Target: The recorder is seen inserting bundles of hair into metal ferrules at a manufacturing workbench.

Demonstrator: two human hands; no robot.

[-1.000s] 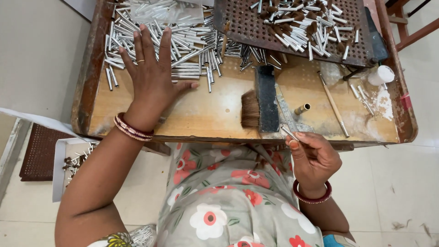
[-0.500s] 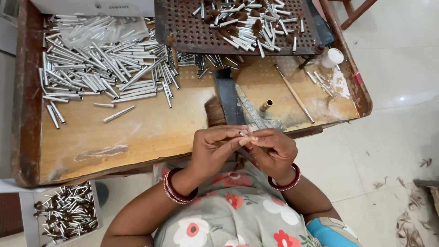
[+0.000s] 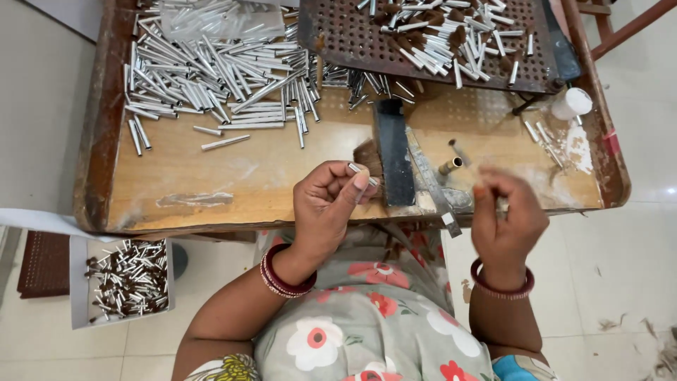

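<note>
Head view, looking down on a wooden tray table (image 3: pixel 176 176) with raised rim.

Left hand (image 3: pixel 328 204) raised over the table's near edge, fingers pinched on a short silver metal tube (image 3: pixel 355 168); the tube pokes out between thumb and forefinger tips. Red bangles on that wrist.

Right hand (image 3: pixel 504 219) up beside the table's near right edge, motion-blurred, fingers curled together. Cannot tell whether it grips anything. Red bangles on this wrist too.

Between the hands: a dark flat bar (image 3: pixel 393 152) lying front to back on the table, a tuft of brown bristle (image 3: pixel 367 155) touching its left side, just beyond the left hand's fingertips. A small brass-coloured ferrule (image 3: pixel 451 166) lies right of the bar.

Far left of table: large loose heap of silver tubes (image 3: pixel 211 70), a few strays nearer the middle. Far right: dark perforated board (image 3: pixel 338 35) carrying tubes with brown tufts fitted. White round cap (image 3: pixel 571 102) and white powder smear at the right rim.

On the floor, left of the person: pale open box (image 3: pixel 77 282) of tufted tubes
</note>
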